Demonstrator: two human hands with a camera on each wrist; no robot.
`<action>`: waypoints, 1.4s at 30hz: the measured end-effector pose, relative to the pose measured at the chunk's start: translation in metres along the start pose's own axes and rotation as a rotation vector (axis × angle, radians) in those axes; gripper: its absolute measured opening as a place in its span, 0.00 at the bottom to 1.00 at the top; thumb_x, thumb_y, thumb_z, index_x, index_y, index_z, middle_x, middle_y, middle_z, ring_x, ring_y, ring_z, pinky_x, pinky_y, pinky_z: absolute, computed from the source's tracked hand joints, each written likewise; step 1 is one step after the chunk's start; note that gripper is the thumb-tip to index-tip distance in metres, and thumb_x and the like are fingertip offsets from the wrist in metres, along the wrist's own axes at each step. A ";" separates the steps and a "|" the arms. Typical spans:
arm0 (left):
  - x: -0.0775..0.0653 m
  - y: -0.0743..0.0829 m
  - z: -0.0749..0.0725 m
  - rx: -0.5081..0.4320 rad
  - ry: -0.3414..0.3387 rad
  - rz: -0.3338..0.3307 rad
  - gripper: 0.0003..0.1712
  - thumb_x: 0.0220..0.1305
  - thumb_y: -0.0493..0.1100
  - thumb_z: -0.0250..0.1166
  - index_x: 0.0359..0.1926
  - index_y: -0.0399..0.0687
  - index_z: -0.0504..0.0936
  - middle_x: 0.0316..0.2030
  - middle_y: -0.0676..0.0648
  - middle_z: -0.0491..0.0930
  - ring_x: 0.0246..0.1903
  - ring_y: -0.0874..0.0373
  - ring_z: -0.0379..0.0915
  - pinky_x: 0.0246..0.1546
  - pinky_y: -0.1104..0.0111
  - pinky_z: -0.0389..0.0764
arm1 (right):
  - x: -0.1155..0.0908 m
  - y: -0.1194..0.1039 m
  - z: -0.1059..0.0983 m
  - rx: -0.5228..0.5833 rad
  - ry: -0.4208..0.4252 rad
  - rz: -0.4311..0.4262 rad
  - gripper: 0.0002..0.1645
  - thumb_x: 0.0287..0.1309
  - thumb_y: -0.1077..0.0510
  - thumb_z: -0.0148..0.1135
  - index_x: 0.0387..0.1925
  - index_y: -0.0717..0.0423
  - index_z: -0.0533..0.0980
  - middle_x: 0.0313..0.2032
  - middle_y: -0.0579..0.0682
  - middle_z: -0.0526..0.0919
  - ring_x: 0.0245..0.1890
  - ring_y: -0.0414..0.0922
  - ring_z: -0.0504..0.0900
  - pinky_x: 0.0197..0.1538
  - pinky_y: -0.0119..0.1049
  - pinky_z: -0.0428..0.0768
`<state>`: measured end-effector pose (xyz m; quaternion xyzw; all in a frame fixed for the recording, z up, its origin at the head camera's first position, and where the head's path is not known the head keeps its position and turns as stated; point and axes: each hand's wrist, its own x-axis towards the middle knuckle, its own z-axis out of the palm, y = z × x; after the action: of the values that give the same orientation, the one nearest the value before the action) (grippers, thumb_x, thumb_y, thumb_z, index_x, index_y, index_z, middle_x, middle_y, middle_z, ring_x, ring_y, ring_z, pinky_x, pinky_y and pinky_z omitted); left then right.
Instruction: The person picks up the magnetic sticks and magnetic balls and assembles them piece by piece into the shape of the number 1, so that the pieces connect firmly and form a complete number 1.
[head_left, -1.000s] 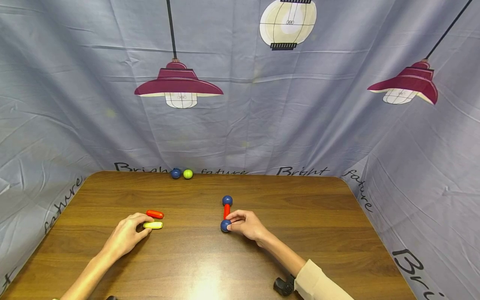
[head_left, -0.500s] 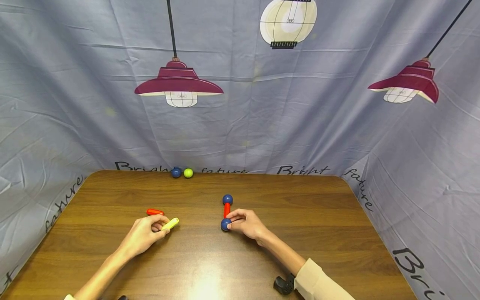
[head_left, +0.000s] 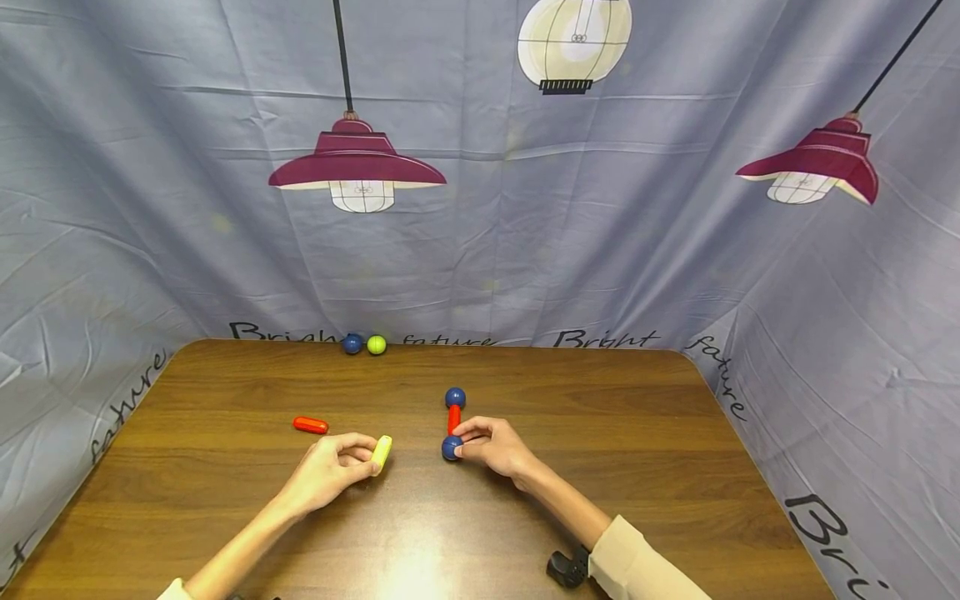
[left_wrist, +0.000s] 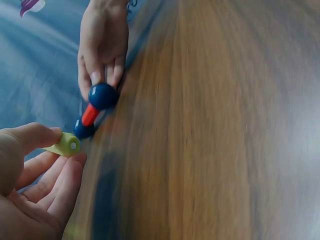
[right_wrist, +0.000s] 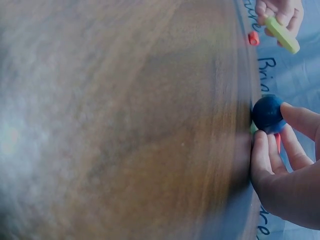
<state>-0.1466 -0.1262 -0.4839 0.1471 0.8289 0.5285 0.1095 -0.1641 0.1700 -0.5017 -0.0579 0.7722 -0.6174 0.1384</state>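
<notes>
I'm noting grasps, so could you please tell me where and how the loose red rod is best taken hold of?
Probably pinch the loose red rod at its middle from above, across its long sides: it lies flat on the table, roughly left to right, both sides exposed.

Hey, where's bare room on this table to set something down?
The brown wood-grain table is bare right of the right hand and between both forearms. It's crowded where the left hand holds a short yellow rod near a loose red rod, and where the right hand grips a blue ball.
</notes>
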 end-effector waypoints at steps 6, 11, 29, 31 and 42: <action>0.001 0.005 0.018 -0.182 -0.088 -0.036 0.21 0.61 0.35 0.69 0.51 0.26 0.78 0.36 0.43 0.84 0.35 0.53 0.83 0.33 0.67 0.84 | -0.002 -0.002 0.000 0.012 -0.005 -0.010 0.17 0.54 0.69 0.70 0.47 0.68 0.80 0.38 0.52 0.83 0.38 0.44 0.83 0.42 0.35 0.82; 0.002 0.006 0.038 -0.278 -0.151 -0.041 0.21 0.61 0.33 0.68 0.51 0.22 0.76 0.35 0.42 0.84 0.33 0.55 0.82 0.34 0.67 0.85 | -0.001 -0.002 0.001 0.011 -0.005 -0.002 0.16 0.54 0.69 0.70 0.46 0.68 0.80 0.37 0.52 0.83 0.37 0.43 0.83 0.43 0.34 0.81; 0.015 0.013 0.084 -0.431 -0.205 -0.137 0.21 0.60 0.33 0.68 0.51 0.23 0.76 0.32 0.43 0.85 0.32 0.54 0.84 0.36 0.65 0.86 | -0.001 0.000 0.000 -0.011 -0.012 -0.008 0.16 0.56 0.69 0.69 0.47 0.69 0.80 0.38 0.53 0.84 0.38 0.43 0.83 0.44 0.37 0.82; 0.016 0.014 0.086 -0.435 -0.204 -0.144 0.20 0.60 0.32 0.68 0.51 0.23 0.76 0.32 0.43 0.85 0.32 0.53 0.84 0.36 0.65 0.86 | 0.000 0.000 0.000 -0.026 -0.010 -0.009 0.16 0.56 0.70 0.68 0.47 0.70 0.79 0.38 0.55 0.84 0.38 0.44 0.84 0.44 0.37 0.82; 0.021 0.016 0.092 -0.462 -0.205 -0.177 0.21 0.60 0.31 0.67 0.51 0.21 0.74 0.33 0.41 0.85 0.32 0.53 0.84 0.37 0.64 0.86 | 0.000 -0.001 -0.002 -0.011 -0.012 -0.004 0.16 0.55 0.68 0.70 0.46 0.67 0.80 0.38 0.53 0.84 0.39 0.44 0.84 0.43 0.34 0.81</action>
<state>-0.1335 -0.0348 -0.5085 0.0976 0.6805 0.6744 0.2693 -0.1642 0.1714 -0.5005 -0.0640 0.7748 -0.6129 0.1416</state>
